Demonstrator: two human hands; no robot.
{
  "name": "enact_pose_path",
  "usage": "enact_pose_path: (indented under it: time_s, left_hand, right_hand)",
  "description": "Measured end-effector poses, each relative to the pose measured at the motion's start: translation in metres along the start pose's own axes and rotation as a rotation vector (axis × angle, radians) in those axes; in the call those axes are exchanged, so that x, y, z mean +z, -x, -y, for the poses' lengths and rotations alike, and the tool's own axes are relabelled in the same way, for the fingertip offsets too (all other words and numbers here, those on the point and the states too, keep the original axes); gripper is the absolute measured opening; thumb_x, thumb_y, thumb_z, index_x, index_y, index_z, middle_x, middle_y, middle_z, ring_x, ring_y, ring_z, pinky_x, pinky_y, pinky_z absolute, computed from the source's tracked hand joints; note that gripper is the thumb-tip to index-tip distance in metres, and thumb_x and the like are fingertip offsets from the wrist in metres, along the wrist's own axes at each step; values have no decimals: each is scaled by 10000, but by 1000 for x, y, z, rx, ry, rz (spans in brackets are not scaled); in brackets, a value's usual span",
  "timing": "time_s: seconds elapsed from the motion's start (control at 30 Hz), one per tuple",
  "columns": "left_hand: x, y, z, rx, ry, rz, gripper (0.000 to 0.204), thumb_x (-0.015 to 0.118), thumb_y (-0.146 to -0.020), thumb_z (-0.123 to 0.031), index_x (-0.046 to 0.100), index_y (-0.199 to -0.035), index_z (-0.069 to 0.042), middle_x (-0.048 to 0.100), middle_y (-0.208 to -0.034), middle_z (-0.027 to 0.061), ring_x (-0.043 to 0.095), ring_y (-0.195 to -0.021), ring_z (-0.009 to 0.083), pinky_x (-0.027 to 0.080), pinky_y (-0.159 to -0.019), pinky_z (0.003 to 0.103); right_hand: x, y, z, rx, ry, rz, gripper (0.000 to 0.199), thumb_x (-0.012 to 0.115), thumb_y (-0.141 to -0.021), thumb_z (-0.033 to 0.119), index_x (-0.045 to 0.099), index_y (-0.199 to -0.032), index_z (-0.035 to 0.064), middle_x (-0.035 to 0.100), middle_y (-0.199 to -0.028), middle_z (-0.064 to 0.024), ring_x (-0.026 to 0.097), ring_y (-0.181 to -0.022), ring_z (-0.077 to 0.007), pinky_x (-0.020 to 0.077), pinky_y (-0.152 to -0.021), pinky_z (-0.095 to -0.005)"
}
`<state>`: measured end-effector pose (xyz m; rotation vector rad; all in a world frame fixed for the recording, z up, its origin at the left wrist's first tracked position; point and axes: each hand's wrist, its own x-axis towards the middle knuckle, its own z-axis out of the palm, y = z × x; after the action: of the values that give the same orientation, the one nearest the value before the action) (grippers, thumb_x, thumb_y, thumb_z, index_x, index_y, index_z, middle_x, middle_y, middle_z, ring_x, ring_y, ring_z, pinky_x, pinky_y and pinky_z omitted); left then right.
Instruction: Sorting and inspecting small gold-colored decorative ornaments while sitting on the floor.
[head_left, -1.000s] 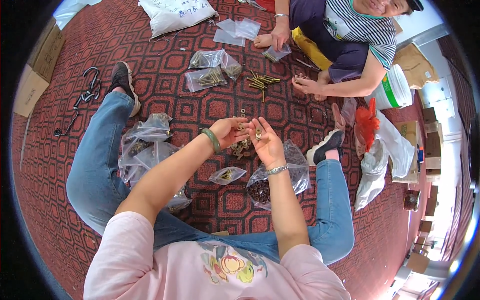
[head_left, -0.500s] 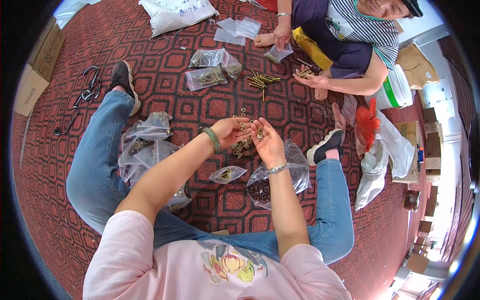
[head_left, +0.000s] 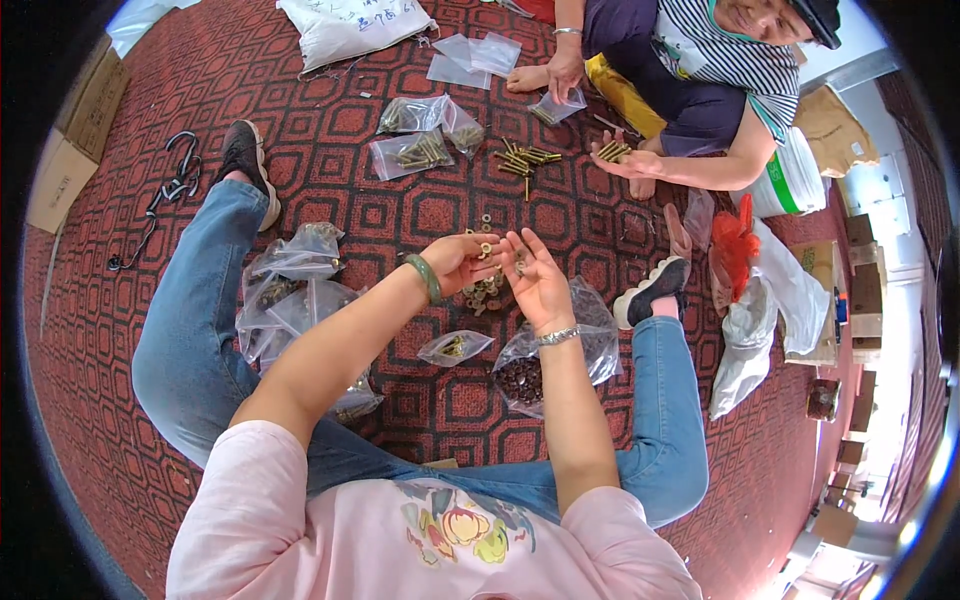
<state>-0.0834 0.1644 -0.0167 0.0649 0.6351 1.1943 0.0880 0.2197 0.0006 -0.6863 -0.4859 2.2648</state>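
My left hand [head_left: 458,266], with a green bangle at its wrist, is cupped palm up, and small brass ring-shaped pieces [head_left: 486,249] lie at its fingers. Beside it, fingertips almost meeting, my right hand [head_left: 538,290] is half curled and holds a few similar pieces [head_left: 520,268]; a silver band circles that wrist. Below both hands, a pile of these ring-shaped pieces [head_left: 484,293] rests on the carpet. Nearer me lies a small clear bag [head_left: 455,348] with brass-coloured parts. Under my right forearm, an open clear bag [head_left: 518,383] holds many dark brown pieces.
Filled clear bags [head_left: 300,300] lie by my left leg. Ahead are bags of bolts [head_left: 415,155], loose brass bolts [head_left: 525,160] and flat bags [head_left: 475,60]. Across from me, a person's hand [head_left: 630,160] holds bolts. Right: white bucket [head_left: 795,170], red plastic bag [head_left: 735,245].
The fingers of my right hand have shifted and spread slightly, and the pieces at my left fingers have moved a little. The other person's hand with the bolts has tilted.
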Motion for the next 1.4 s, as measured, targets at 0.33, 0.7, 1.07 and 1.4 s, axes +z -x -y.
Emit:
enact_pose_path:
  time_s: [0.33,0.7,1.07,1.4]
  left_hand:
    - [9,7,-4,6,-18,-18,399,344,-879,15,359,-1277,31,584,-1074,135,604,-949,193,500,-815,296]
    - [9,9,-4,13,-25,-45,379,353,-885,9,381,-1263,20,602,-1058,130,619,-896,185,516,-769,281]
    - [12,5,-2,18,-16,-60,336,395,-898,-9,410,-1232,25,618,-1003,115,627,-849,171,526,-751,267]
    - [9,7,3,1,-37,-48,232,472,-897,-78,538,-1102,6,639,-933,84,629,-802,146,533,-752,253]
  right_hand:
    - [2,0,1,6,-8,2,477,340,-791,-130,405,-1246,0,483,-1223,-177,531,-1070,-250,465,-939,-314]
    - [2,2,0,-5,-20,-6,417,363,-821,-86,410,-1230,-21,508,-1193,-176,545,-1046,-249,467,-931,-322]
    - [-1,0,3,-11,-2,-66,389,379,-830,-74,428,-1214,-32,508,-1190,-185,533,-1077,-262,465,-935,-341]
    - [19,4,-1,25,190,-46,347,422,-851,-65,445,-1195,-29,544,-1132,-165,570,-999,-231,478,-899,-292]
